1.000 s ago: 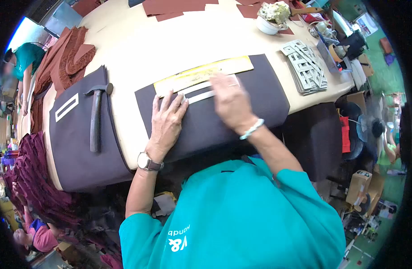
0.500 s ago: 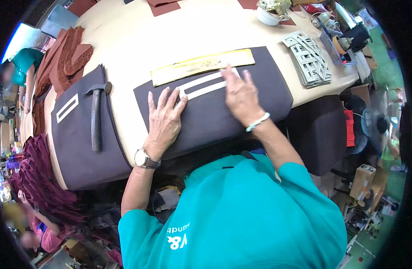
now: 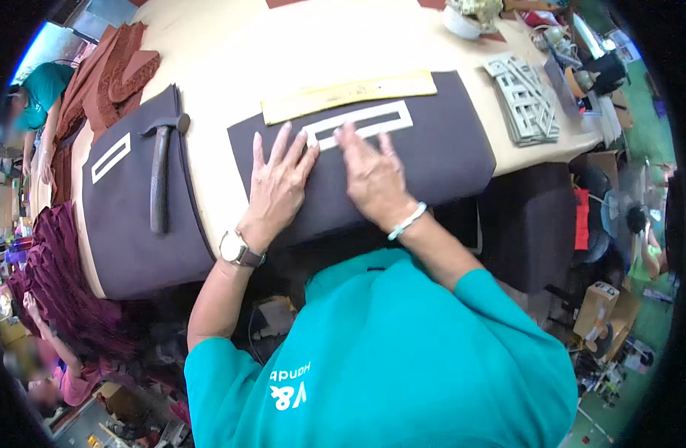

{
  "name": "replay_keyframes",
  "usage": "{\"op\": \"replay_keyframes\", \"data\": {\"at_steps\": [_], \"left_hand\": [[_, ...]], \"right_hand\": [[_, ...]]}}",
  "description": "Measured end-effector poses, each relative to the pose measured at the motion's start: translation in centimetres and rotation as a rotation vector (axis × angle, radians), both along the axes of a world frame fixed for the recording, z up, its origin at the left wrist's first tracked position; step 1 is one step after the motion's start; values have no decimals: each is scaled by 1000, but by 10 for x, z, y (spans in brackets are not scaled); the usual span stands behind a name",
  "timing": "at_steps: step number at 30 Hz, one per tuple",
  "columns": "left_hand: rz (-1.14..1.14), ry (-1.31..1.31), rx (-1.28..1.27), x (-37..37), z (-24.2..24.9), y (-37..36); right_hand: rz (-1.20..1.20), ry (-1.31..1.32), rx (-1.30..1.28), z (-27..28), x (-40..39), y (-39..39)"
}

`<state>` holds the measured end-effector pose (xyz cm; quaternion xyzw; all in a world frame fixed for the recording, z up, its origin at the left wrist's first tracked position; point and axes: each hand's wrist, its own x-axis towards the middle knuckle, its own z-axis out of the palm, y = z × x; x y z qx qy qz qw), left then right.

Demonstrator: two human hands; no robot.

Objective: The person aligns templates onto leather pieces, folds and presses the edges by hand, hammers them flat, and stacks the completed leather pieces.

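Note:
A white rectangular frame piece (image 3: pixel 407 114) with a long slot lies flat on a stack of dark cloth (image 3: pixel 447 142). My left hand (image 3: pixel 277 185) rests on the cloth, fingers spread, its fingertips at the frame's left end. With fingers stretched out, my right hand (image 3: pixel 376 179) touches the frame's lower strip near its left half; it is slightly blurred and grips nothing. Just beyond the frame, a yellow ruler-like strip (image 3: pixel 350 95) lies along the cloth's far edge.
To the left, a hammer (image 3: pixel 160 172) lies on another dark cloth stack (image 3: pixel 126 239) bearing a similar white frame (image 3: pixel 111 158). Several pale slotted pieces (image 3: pixel 518 101) are piled at right. Brown fabric (image 3: pixel 108 89) sits far left, near another person's arm (image 3: pixel 48 149).
My right hand has slid left along the frame, toward my left hand. The left hand stays at the frame's left end. The whole view has shifted slightly.

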<state>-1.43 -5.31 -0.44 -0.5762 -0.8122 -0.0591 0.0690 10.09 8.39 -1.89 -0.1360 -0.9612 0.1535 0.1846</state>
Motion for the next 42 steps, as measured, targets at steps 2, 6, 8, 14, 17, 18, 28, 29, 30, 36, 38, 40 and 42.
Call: {"op": "replay_keyframes", "data": {"at_steps": [2, 6, 8, 14, 17, 18, 28, 29, 30, 36, 38, 40, 42], "left_hand": [[9, 43, -15, 2, 2, 0], [41, 95, -45, 7, 3, -6], [55, 97, -71, 9, 7, -3], [409, -64, 131, 19, 8, -20], [632, -122, 189, 34, -1, -25], [677, -128, 170, 39, -4, -25], [855, -225, 281, 57, -12, -32], [838, -218, 292, 59, -12, -30], [786, -233, 301, 58, -15, -29], [517, -545, 723, 57, -14, -32], [594, -742, 909, 61, 16, -48], [660, -877, 1051, 64, 47, -82], [653, -1010, 1344, 67, 65, -127]], "right_hand": [[-29, 4, 41, -6, 13, 26], [-211, -48, 46, -4, 42, 74], [-246, -132, 80, 8, 48, 93], [-69, -184, 120, 45, -2, 108], [152, -200, 139, 13, -44, 118], [131, -173, 116, 13, -60, 128], [-529, -244, 337, 24, 12, 158], [-593, -209, 433, -6, 44, 166], [-604, -172, 307, -6, 61, 154], [-358, 48, -373, 36, 67, 115], [-122, 260, -692, 37, 49, 116], [-55, 219, -985, 67, 21, 96], [167, 246, -1122, 88, -13, 72]]}}
